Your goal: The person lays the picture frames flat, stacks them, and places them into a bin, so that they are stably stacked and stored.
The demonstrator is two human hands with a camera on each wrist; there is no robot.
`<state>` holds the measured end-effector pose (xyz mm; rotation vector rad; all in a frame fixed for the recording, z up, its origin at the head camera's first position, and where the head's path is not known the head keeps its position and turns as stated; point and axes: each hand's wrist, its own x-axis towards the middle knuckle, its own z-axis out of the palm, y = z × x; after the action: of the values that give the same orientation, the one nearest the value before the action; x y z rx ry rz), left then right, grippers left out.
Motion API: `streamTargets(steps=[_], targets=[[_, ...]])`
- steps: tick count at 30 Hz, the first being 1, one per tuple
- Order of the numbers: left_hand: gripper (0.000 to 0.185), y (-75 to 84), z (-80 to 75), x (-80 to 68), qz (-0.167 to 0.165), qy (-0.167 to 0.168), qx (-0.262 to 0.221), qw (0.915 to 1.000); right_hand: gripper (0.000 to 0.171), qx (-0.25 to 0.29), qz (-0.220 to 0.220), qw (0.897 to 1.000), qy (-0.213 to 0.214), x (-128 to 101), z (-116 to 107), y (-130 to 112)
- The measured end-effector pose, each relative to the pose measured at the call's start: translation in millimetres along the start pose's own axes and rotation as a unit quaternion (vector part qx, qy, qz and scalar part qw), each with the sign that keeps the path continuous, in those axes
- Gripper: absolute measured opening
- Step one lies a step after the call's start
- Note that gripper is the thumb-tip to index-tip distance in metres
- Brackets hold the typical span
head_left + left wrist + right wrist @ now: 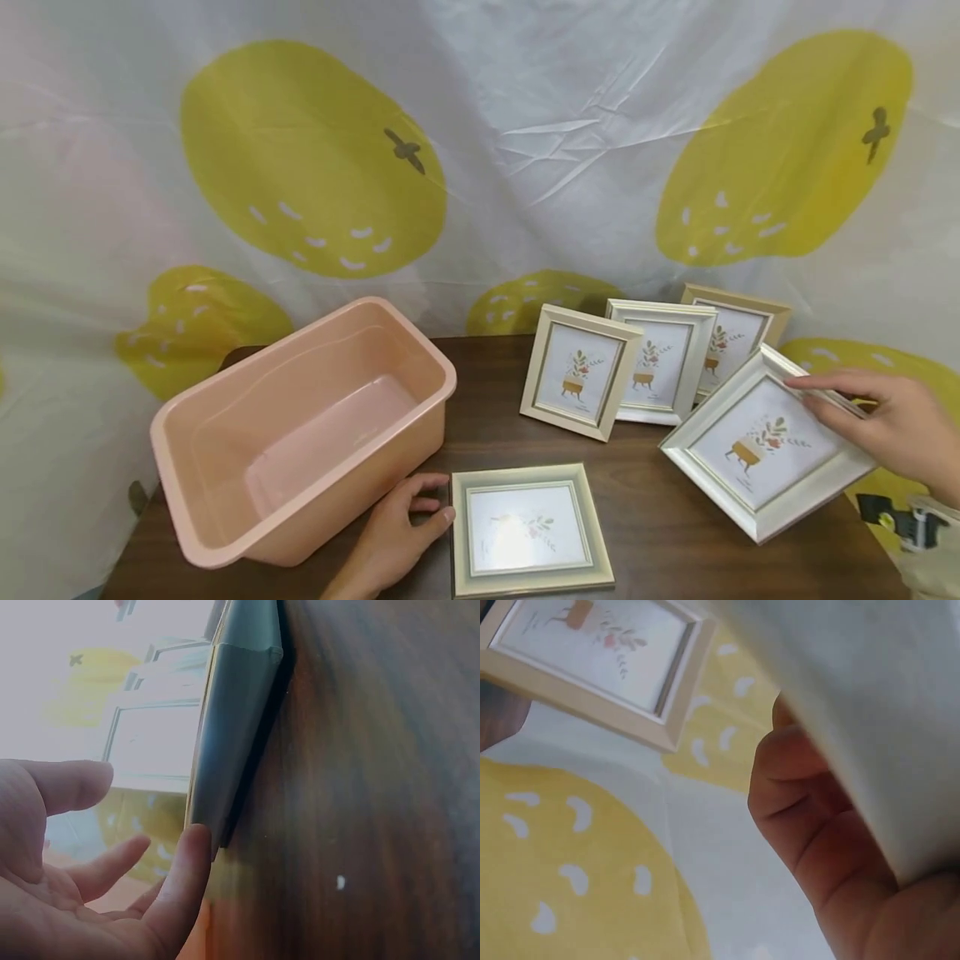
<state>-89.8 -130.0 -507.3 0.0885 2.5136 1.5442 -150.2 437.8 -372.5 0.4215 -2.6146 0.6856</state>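
My right hand (888, 417) grips a silver-white picture frame (693, 457) by its upper right edge, holding it tilted at the right of the table. In the right wrist view, the fingers (795, 791) curl behind that frame's pale edge. A cream-and-grey picture frame (592, 533) lies flat near the table's front, light glaring off its glass. Beside its left edge rests my left hand (397, 529), fingers relaxed. The left wrist view has one fingertip (196, 840) at the side of the flat frame (232, 712), with the thumb apart from it.
A pink plastic tub (300, 529) stands at the left on the dark wooden table (487, 392). At the back right stand a beige frame (531, 375), a white frame (701, 333) and a tan frame (780, 312), partly overlapping. A lemon-print cloth (525, 208) hangs behind.
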Motion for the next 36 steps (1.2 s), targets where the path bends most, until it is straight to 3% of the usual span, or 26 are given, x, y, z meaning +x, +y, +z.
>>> streamTargets(steps=[4, 10, 17, 25, 32, 33, 36], targets=[[0.043, 1.7, 0.2, 2.7, 0.012, -0.001, 0.003, 0.9999, 0.032, 0.037, 0.02, 0.999, 0.003, -5.8, -2.3, -9.0], [0.044, 5.3, -0.8, 3.8, 0.022, -0.007, -0.015, 0.9996, 0.029, 0.05, 0.026, 0.998, 0.011, -12.0, -1.9, -24.4], [0.046, 18.9, -4.5, -3.0, 0.064, -0.029, -0.054, 0.996, 0.038, 0.099, -0.009, 0.994, 0.047, -17.4, 4.9, -52.6], [0.043, 50.9, -5.0, -7.3, 0.133, -0.039, -0.077, 0.9873, 0.047, 0.142, -0.085, 0.986, 0.036, -13.3, 15.3, -83.0], [0.043, 74.0, 3.3, -1.8, 0.239, -0.046, -0.088, 0.9659, 0.051, 0.236, -0.155, 0.959, 0.034, -11.8, 33.3, -100.4], [0.043, 76.6, 4.4, -1.0, 0.25, -0.044, -0.088, 0.9633, 0.051, 0.239, -0.162, 0.957, 0.032, -11.4, 33.8, -103.6], [0.043, 83.4, 6.9, 0.8, 0.271, -0.039, -0.088, 0.9577, 0.048, 0.29, -0.186, 0.938, 0.022, -9.8, 36.5, -111.4]])
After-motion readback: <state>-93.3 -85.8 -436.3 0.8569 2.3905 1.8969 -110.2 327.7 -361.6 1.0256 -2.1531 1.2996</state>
